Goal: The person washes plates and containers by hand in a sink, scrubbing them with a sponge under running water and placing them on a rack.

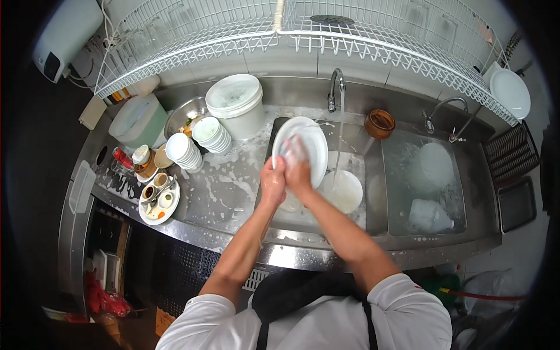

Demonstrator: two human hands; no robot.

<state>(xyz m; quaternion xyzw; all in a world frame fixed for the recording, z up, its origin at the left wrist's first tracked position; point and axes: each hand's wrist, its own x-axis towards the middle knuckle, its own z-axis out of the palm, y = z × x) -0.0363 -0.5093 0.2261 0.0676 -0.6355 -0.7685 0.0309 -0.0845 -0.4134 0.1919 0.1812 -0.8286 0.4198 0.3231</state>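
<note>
My left hand point(273, 181) grips the near left rim of a white oval plate point(318, 144), which is tilted above the left basin. Against the plate's face is my right hand point(298, 168), its fingers blurred over something pinkish and pale that I cannot make out. Below them in the basin lies a round white plate point(345, 192), under water running from a steel faucet point(336, 87). To the left of the basin stand two stacks of white bowls point(181, 151) and a white bucket point(236, 109) with suds on top.
At the left are an oval plate with food scraps point(173, 205), a greenish plastic container point(140, 122) and a steel bowl point(175, 120). A brown wooden pot point(379, 124) sits behind the basins. Water fills the right basin point(389, 197). A white wire rack point(280, 33) hangs overhead.
</note>
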